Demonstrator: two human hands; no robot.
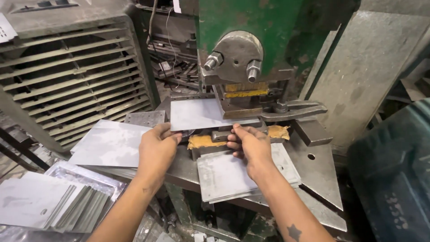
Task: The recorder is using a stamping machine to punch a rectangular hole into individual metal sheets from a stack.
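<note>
A flat grey metal sheet [197, 113] lies under the die of a green press machine [264, 31]. My left hand [156, 150] pinches the sheet's near left edge. My right hand [251, 145] grips its near right edge, fingers curled over it. Below my right hand sits a small stack of similar sheets [224, 175] on the steel press table [313, 170]. A larger sheet [109, 143] lies to the left of my left hand.
A slatted grey metal casing [71, 71] stands at the left. Several cut sheets [49, 206] are piled at the lower left. A clamp bar [295, 111] juts right of the die. Dark blue fabric [394, 179] fills the right.
</note>
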